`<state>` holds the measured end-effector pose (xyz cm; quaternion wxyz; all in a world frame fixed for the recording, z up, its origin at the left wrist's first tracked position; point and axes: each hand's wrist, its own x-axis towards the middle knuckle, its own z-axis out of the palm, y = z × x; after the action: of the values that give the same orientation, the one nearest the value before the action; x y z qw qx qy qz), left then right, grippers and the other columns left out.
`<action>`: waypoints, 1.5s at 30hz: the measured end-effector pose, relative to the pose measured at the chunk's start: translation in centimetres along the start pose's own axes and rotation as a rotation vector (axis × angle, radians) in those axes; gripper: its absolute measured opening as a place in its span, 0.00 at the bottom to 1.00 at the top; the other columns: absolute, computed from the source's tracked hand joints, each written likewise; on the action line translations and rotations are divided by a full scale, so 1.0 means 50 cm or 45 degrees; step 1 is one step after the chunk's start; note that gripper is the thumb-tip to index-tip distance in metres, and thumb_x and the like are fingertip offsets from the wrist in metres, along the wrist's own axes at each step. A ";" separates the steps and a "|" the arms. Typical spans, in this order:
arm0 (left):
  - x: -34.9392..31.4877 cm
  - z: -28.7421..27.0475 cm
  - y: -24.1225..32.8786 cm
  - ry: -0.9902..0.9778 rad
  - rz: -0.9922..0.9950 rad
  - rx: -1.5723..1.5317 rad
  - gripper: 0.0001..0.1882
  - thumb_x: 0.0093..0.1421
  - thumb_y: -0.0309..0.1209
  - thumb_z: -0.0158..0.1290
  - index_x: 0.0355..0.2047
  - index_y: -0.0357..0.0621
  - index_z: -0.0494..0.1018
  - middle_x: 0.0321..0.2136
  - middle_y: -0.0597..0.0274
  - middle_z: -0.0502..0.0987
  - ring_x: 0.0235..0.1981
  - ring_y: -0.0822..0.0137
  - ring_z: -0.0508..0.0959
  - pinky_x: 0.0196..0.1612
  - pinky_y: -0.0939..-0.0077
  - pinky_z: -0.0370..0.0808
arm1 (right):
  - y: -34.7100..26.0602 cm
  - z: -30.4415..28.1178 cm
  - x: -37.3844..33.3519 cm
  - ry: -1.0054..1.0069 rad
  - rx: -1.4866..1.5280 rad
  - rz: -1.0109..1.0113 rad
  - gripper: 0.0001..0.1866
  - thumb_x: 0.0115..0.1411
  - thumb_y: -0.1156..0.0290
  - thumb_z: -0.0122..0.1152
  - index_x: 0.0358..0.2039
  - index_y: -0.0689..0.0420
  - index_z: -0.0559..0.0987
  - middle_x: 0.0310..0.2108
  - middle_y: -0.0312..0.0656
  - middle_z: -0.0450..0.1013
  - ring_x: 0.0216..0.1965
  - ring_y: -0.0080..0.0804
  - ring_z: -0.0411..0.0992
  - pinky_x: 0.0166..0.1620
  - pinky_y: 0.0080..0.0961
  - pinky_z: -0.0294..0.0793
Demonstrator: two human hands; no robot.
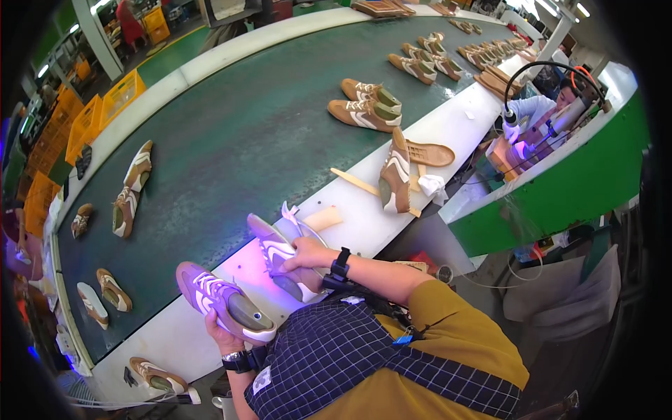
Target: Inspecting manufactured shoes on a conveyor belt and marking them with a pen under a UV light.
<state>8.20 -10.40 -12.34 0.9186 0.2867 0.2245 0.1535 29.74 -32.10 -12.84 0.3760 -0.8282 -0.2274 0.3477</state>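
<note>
My left hand (222, 334) grips a brown sneaker (210, 292) from below near its heel. White laces and white side stripes show on it, and a green shoe last fills its opening. My right hand (306, 254) is closed around a second sneaker (269, 241), which is tilted on its side over the white ledge (241, 262). Purple light tints both shoes. Just beyond the right hand, a pale strip-like tool (290, 212) and a tan block (323, 218) lie on the ledge; the tool's kind is unclear.
A green conveyor belt (231, 154) carries several sneakers, including a pair (365, 112) and more farther off. On the ledge are a leaning sneaker (395, 178), a loose sole (430, 154) and a wooden stick (355, 182). A co-worker (535, 112) sits behind a green-sided machine (560, 189).
</note>
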 end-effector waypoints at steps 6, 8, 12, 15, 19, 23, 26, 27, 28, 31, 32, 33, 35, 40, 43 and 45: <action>0.001 0.052 0.041 0.085 0.178 -0.168 0.32 0.52 0.40 0.53 0.56 0.40 0.61 0.52 0.54 0.69 0.52 0.57 0.69 0.59 0.60 0.63 | -0.049 -0.018 -0.015 -0.400 1.661 0.041 0.33 0.50 0.65 0.66 0.54 0.62 0.64 0.47 0.41 0.70 0.47 0.29 0.69 0.52 0.28 0.69; 0.009 0.073 0.055 0.048 0.226 -0.228 0.32 0.52 0.37 0.54 0.56 0.42 0.61 0.52 0.57 0.69 0.53 0.58 0.69 0.59 0.60 0.62 | -0.088 -0.033 -0.015 -0.402 1.801 -0.102 0.30 0.51 0.67 0.64 0.54 0.61 0.64 0.47 0.42 0.70 0.47 0.31 0.70 0.53 0.31 0.68; 0.017 0.111 0.066 0.121 0.302 -0.286 0.30 0.53 0.38 0.53 0.56 0.46 0.61 0.52 0.59 0.69 0.52 0.60 0.70 0.56 0.61 0.67 | -0.160 -0.060 -0.028 -0.345 1.912 -0.288 0.28 0.54 0.71 0.59 0.54 0.60 0.63 0.49 0.43 0.68 0.50 0.33 0.69 0.54 0.36 0.70; 0.023 0.122 0.074 0.104 0.284 -0.382 0.29 0.54 0.39 0.52 0.56 0.47 0.61 0.51 0.61 0.69 0.51 0.60 0.71 0.52 0.62 0.71 | -0.198 -0.062 -0.036 -0.245 1.915 -0.268 0.28 0.54 0.71 0.58 0.54 0.60 0.62 0.50 0.43 0.67 0.50 0.34 0.68 0.53 0.37 0.71; 0.033 0.126 0.074 0.149 0.289 -0.369 0.29 0.54 0.41 0.52 0.56 0.47 0.61 0.52 0.62 0.68 0.52 0.60 0.70 0.52 0.60 0.71 | -0.220 -0.057 -0.045 -0.151 1.916 -0.246 0.28 0.55 0.71 0.57 0.56 0.59 0.60 0.51 0.43 0.65 0.51 0.35 0.67 0.53 0.36 0.71; 0.037 0.128 0.072 0.213 0.299 -0.334 0.29 0.55 0.42 0.50 0.56 0.47 0.60 0.52 0.62 0.67 0.53 0.61 0.68 0.53 0.59 0.69 | -0.225 -0.044 -0.046 -0.060 1.929 -0.220 0.27 0.57 0.69 0.55 0.56 0.59 0.59 0.51 0.44 0.64 0.52 0.35 0.66 0.53 0.36 0.72; 0.039 0.132 0.070 0.200 0.285 -0.338 0.28 0.56 0.42 0.50 0.56 0.48 0.60 0.52 0.62 0.67 0.53 0.61 0.68 0.53 0.58 0.69 | -0.224 -0.034 -0.048 -0.005 1.933 -0.198 0.26 0.58 0.69 0.54 0.55 0.59 0.60 0.51 0.44 0.65 0.51 0.35 0.67 0.52 0.36 0.72; 0.040 0.134 0.070 0.199 0.279 -0.338 0.28 0.56 0.42 0.50 0.56 0.48 0.60 0.52 0.62 0.67 0.53 0.61 0.68 0.53 0.58 0.69 | -0.223 -0.032 -0.048 0.019 1.929 -0.213 0.25 0.58 0.69 0.54 0.55 0.59 0.61 0.50 0.44 0.65 0.51 0.35 0.67 0.52 0.36 0.72; 0.043 0.136 0.070 0.199 0.269 -0.342 0.29 0.56 0.42 0.50 0.56 0.48 0.60 0.52 0.62 0.67 0.53 0.61 0.68 0.53 0.57 0.69 | -0.222 -0.031 -0.048 0.022 1.934 -0.199 0.25 0.58 0.69 0.54 0.55 0.59 0.61 0.50 0.44 0.65 0.51 0.35 0.67 0.52 0.36 0.72; 0.051 0.141 0.068 0.189 0.242 -0.344 0.29 0.56 0.42 0.50 0.56 0.48 0.60 0.52 0.62 0.67 0.53 0.61 0.68 0.53 0.57 0.68 | -0.218 -0.028 -0.050 0.045 1.978 -0.230 0.22 0.58 0.68 0.54 0.53 0.58 0.63 0.47 0.43 0.68 0.48 0.34 0.69 0.50 0.35 0.73; 0.054 0.143 0.067 0.197 0.234 -0.337 0.29 0.56 0.42 0.50 0.56 0.48 0.60 0.52 0.62 0.67 0.52 0.61 0.68 0.53 0.57 0.69 | -0.217 -0.028 -0.051 0.068 1.977 -0.200 0.22 0.58 0.68 0.54 0.53 0.58 0.63 0.47 0.43 0.68 0.48 0.34 0.69 0.50 0.35 0.73; 0.057 0.143 0.067 0.177 0.223 -0.343 0.29 0.56 0.42 0.50 0.56 0.48 0.60 0.52 0.62 0.67 0.52 0.61 0.68 0.53 0.57 0.69 | -0.215 -0.027 -0.051 0.086 1.974 -0.189 0.23 0.58 0.68 0.54 0.53 0.58 0.63 0.47 0.43 0.68 0.48 0.34 0.69 0.50 0.35 0.73; 0.061 0.145 0.064 0.223 0.224 -0.320 0.28 0.56 0.42 0.51 0.55 0.48 0.61 0.51 0.62 0.68 0.52 0.61 0.69 0.52 0.58 0.69 | -0.212 -0.026 -0.052 0.116 1.970 -0.179 0.23 0.58 0.68 0.54 0.53 0.58 0.63 0.47 0.43 0.68 0.48 0.33 0.69 0.50 0.34 0.73; 0.069 0.144 0.059 0.207 0.182 -0.310 0.28 0.56 0.43 0.51 0.55 0.47 0.61 0.50 0.62 0.68 0.51 0.61 0.69 0.52 0.59 0.69 | -0.208 -0.022 -0.056 0.167 1.972 -0.170 0.23 0.58 0.65 0.55 0.53 0.56 0.64 0.47 0.41 0.68 0.47 0.31 0.69 0.45 0.31 0.75; 0.071 0.142 0.056 0.203 0.172 -0.317 0.28 0.56 0.43 0.51 0.55 0.47 0.61 0.51 0.61 0.68 0.52 0.61 0.69 0.53 0.58 0.69 | -0.206 -0.021 -0.057 0.184 1.957 -0.210 0.22 0.59 0.65 0.54 0.52 0.56 0.65 0.46 0.40 0.69 0.45 0.29 0.70 0.41 0.28 0.75; 0.073 0.140 0.054 0.207 0.171 -0.322 0.29 0.56 0.43 0.51 0.55 0.46 0.61 0.51 0.61 0.68 0.52 0.60 0.69 0.54 0.57 0.69 | -0.203 -0.022 -0.057 0.173 1.960 -0.189 0.22 0.59 0.66 0.54 0.52 0.57 0.64 0.46 0.41 0.68 0.46 0.31 0.70 0.45 0.30 0.74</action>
<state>14.38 -9.98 -6.74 0.9138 0.1697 0.2574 0.2645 27.53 -28.18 -3.23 0.8809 -0.3359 0.0470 0.3301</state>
